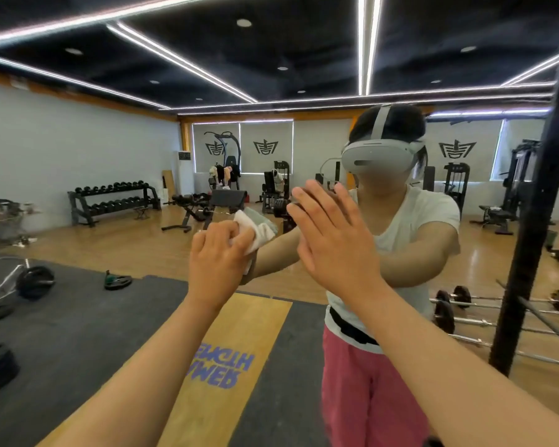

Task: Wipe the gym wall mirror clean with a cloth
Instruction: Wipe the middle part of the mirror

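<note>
Your left arm reaches straight out; your left hand point(220, 253) curls its fingers round the crumpled white cloth point(259, 232) and presses it on the big shiny wall mirror point(110, 140); your right hand point(333, 240) lies flat on the mirror just beside the cloth, fingers straight, holding nothing.

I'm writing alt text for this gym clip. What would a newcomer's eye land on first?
At centre frame the left grip holds a white cloth against the wall mirror, and beside it the right grip lies open and flat on the glass. In the glass, right of centre, the person's reflection faces them in a white headset and pink trousers.
</note>
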`<control>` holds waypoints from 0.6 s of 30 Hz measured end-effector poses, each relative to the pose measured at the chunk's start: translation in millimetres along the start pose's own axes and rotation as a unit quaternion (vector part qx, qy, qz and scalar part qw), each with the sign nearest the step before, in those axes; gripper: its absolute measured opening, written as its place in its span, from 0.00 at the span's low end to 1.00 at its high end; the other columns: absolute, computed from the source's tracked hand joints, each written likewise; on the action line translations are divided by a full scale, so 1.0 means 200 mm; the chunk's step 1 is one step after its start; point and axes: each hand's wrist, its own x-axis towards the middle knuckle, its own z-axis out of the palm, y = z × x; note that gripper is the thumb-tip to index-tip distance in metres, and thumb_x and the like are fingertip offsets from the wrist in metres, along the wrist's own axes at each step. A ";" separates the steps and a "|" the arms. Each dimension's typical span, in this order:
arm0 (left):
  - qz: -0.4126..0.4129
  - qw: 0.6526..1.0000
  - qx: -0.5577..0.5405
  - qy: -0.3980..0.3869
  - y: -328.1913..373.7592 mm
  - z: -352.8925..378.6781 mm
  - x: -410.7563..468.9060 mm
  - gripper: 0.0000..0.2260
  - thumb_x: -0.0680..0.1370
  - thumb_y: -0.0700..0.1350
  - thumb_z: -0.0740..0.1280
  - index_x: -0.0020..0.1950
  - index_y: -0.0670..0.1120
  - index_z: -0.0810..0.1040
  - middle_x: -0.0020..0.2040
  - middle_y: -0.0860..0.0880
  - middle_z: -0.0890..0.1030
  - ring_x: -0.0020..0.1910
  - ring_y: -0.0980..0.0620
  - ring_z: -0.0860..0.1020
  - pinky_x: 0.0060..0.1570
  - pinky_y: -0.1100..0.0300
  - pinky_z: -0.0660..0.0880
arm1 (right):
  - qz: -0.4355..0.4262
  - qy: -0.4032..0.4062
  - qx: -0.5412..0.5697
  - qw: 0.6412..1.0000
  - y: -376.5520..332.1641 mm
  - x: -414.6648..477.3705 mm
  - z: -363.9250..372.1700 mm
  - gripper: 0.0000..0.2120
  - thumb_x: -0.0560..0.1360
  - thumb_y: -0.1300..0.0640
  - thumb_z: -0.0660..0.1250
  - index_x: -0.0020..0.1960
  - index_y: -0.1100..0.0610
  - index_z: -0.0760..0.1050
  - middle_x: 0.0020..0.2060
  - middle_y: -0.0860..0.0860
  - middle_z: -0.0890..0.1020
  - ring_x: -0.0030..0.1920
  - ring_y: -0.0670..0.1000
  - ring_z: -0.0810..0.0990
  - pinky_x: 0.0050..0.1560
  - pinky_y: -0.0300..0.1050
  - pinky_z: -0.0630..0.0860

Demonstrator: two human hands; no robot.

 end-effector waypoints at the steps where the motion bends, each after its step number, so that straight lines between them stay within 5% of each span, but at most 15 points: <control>1: 0.014 1.000 0.004 -0.003 -0.03 -0.01 0.00 0.12 0.74 0.41 0.63 0.56 0.46 0.67 0.51 0.46 0.68 0.45 0.46 0.68 0.42 0.53 0.62 | -0.002 0.007 -0.001 1.000 0.00 0.00 0.01 0.21 0.76 0.58 0.58 0.67 0.59 0.73 0.70 0.56 0.72 0.74 0.57 0.64 0.76 0.59 0.54; 8: 0.021 1.000 0.006 -0.011 -0.20 -0.01 -0.04 0.12 0.73 0.44 0.62 0.55 0.47 0.67 0.52 0.46 0.68 0.45 0.46 0.68 0.43 0.53 0.61 | -0.005 0.006 -0.014 1.000 0.00 0.00 0.02 0.20 0.76 0.58 0.59 0.68 0.59 0.72 0.71 0.56 0.71 0.75 0.57 0.64 0.74 0.62 0.57; 14: -0.217 0.975 0.020 -0.031 -0.47 0.01 -0.22 0.10 0.78 0.45 0.59 0.58 0.45 0.64 0.48 0.37 0.76 0.46 0.41 0.70 0.43 0.48 0.61 | -0.006 0.019 -0.038 0.999 -0.02 0.00 0.05 0.21 0.76 0.58 0.57 0.68 0.60 0.69 0.71 0.58 0.70 0.74 0.58 0.62 0.73 0.63 0.57; 18: -0.269 0.962 -0.005 -0.037 -0.45 0.00 -0.21 0.10 0.80 0.45 0.58 0.59 0.45 0.64 0.48 0.36 0.76 0.47 0.41 0.70 0.44 0.48 0.63 | -0.011 0.023 -0.050 0.998 -0.02 0.00 0.06 0.22 0.75 0.57 0.57 0.68 0.60 0.67 0.71 0.58 0.71 0.74 0.59 0.62 0.73 0.63 0.57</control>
